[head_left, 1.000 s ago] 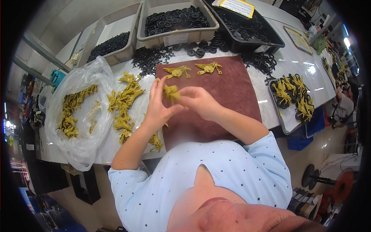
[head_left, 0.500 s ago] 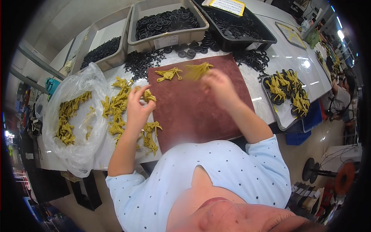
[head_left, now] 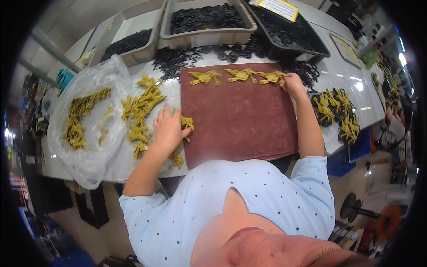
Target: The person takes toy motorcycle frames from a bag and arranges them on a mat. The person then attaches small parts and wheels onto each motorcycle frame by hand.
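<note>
Two olive-yellow molded plastic frame parts lie in a row along the top of a brown cloth mat, one at the left point(head_left: 204, 77) and one in the middle point(head_left: 240, 74). At the row's right end, my right hand point(head_left: 293, 85) pinches the edge of a third yellow plastic part point(head_left: 269, 77), which rests on the mat. My left hand point(head_left: 168, 132) is at the mat's left edge, with another yellow plastic part point(head_left: 187, 122) between its thumb and forefinger. Beside that hand lies a loose heap of yellow parts point(head_left: 138, 113).
A clear plastic bag point(head_left: 118, 75) with more yellow parts lies at the left. Behind the brown mat point(head_left: 240, 120) stand two grey bins point(head_left: 209, 40) and a black bin point(head_left: 307, 57) of small black parts. At right, a tray point(head_left: 331, 149) holds yellow parts with black wheels.
My right hand has moved right and set its yellow part down at the row's end; three now lie along the top. My left hand has shifted slightly down, keeping its part.
</note>
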A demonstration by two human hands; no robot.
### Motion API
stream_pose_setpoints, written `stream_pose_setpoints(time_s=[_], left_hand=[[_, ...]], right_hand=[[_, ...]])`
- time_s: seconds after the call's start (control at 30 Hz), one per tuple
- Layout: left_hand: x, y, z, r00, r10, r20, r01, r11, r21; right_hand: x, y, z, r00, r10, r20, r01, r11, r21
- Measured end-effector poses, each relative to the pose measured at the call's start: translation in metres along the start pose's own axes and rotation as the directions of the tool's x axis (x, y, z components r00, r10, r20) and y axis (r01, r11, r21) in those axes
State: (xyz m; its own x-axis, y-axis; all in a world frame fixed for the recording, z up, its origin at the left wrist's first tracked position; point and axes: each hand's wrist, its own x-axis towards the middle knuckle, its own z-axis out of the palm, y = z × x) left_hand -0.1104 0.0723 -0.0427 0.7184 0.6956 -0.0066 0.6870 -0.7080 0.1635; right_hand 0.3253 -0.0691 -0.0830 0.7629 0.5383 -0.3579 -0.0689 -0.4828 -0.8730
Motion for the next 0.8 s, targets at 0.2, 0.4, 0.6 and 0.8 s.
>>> stream_pose_setpoints(time_s=[0.2,0.4,0.6,0.8], left_hand=[[-0.006,-0.022,-0.008,0.995,-0.001,-0.096,-0.013,0.988,-0.155],[-0.006,-0.039,-0.009,0.994,0.073,0.086,-0.046,0.958,-0.282],[0.015,-0.055,-0.030,0.978,0.207,0.034,-0.197,0.960,-0.200],[0.103,-0.088,-0.040,0.968,-0.233,-0.093,0.212,0.958,-0.192]], right_hand=[[-0.001,-0.004,0.008,0.926,-0.339,-0.169,0.173,0.775,-0.608],[-0.026,-0.018,0.027,0.720,-0.641,-0.266,0.194,0.554,-0.810],[-0.044,-0.025,0.039,0.578,-0.792,-0.197,0.445,0.507,-0.738],[-0.073,-0.042,0.063,0.565,-0.822,-0.073,0.611,0.475,-0.633]])
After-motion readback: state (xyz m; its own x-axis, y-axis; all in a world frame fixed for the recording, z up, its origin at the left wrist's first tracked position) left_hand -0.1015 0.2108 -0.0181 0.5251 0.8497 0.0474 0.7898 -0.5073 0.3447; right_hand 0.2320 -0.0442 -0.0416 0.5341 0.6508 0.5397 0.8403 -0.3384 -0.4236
